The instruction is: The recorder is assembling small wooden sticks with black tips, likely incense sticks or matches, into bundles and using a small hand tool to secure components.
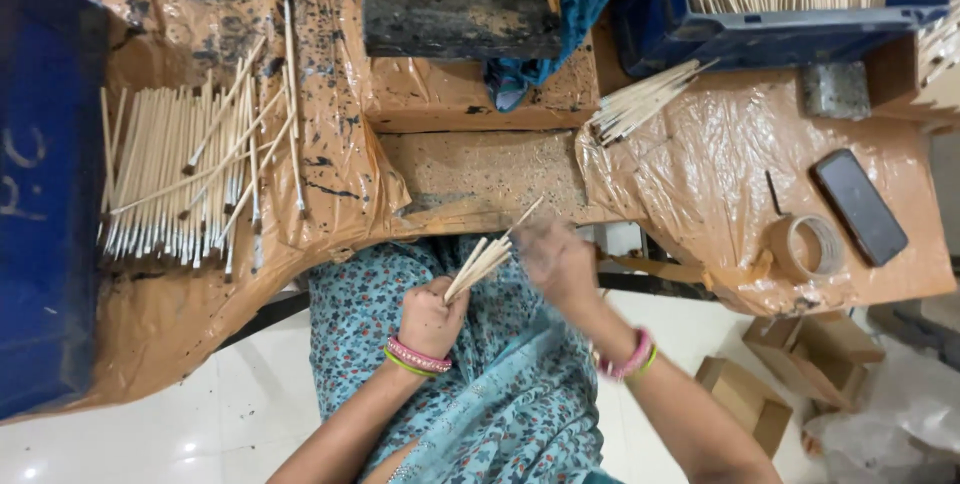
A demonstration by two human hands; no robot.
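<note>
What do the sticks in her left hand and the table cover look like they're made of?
Sticks, held in the left hand: likely bare wood or bamboo, judging by their pale tan, matte, thin, straight look. The right hand touches their tips. Table cover: looks like thin plastic film over brown board, as it is glossy, wrinkled and ink-spattered.

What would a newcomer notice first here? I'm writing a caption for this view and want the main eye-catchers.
First, the left hand gripping a small bundle of thin pale wooden sticks at centre, with the blurred right hand at their tips. Next, the wide spread of pale sticks with dark-dipped ends on the paint-spattered brown plastic sheet at left. At right lie a dark flat phone and a roll of brown tape.
</note>
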